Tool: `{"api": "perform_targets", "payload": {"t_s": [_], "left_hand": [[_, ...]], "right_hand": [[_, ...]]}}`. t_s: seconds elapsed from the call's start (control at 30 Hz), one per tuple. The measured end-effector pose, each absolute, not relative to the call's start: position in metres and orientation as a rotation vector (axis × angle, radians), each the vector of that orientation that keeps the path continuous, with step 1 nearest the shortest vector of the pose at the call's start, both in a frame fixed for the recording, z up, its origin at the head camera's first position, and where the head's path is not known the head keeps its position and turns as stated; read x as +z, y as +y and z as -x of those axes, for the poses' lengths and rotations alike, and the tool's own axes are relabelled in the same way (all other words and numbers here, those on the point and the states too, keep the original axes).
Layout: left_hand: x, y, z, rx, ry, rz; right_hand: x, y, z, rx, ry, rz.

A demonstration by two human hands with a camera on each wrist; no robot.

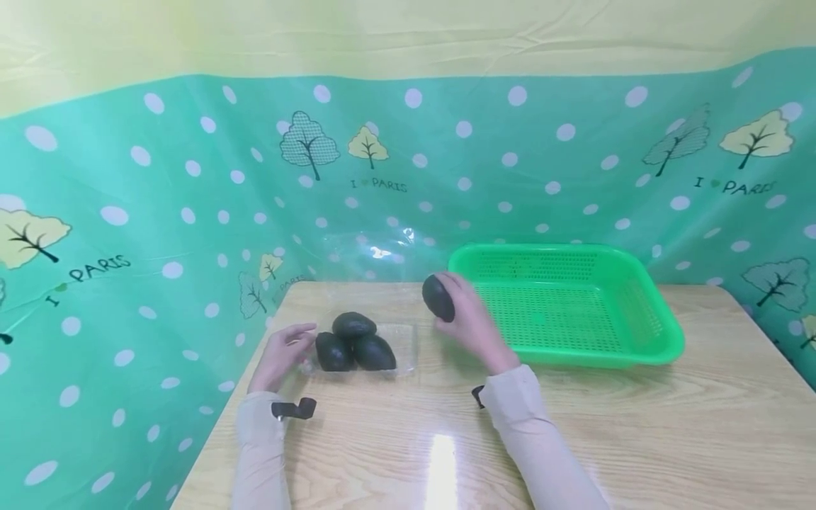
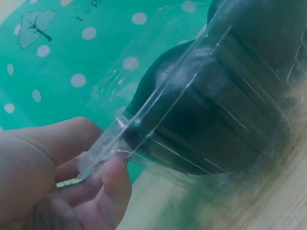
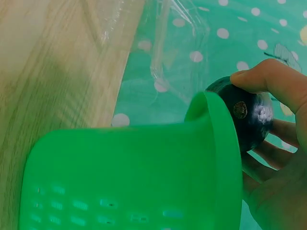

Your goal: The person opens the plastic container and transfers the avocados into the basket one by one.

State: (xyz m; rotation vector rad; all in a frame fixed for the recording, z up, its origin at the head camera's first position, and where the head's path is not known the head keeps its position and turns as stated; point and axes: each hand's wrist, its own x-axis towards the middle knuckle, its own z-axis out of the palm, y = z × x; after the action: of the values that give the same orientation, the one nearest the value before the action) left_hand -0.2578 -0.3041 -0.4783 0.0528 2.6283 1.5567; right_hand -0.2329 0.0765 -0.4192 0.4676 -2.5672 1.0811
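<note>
My right hand grips a dark avocado in the air, beside the left rim of the green basket. In the right wrist view the stem end of this avocado shows, with thumb and fingers around it. Three more dark avocados are grouped in a clear plastic clamshell container on the table, its lid raised at the back. At the container's left side is my left hand. The left wrist view shows its thumb and fingers pinching the container's edge.
The perforated basket stands on the right half of the wooden table. Behind and to the left hangs a green dotted curtain with trees printed on it. Light glares off the table's front middle.
</note>
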Motion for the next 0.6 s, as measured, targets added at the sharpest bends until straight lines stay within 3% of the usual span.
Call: {"api": "perform_targets", "payload": {"t_s": [0.6], "left_hand": [[-0.473,-0.301,0.257,1.623,2.567,-0.031]], "right_hand": [[-0.415,0.101,0.228,1.176,-2.535,-0.36]]}}
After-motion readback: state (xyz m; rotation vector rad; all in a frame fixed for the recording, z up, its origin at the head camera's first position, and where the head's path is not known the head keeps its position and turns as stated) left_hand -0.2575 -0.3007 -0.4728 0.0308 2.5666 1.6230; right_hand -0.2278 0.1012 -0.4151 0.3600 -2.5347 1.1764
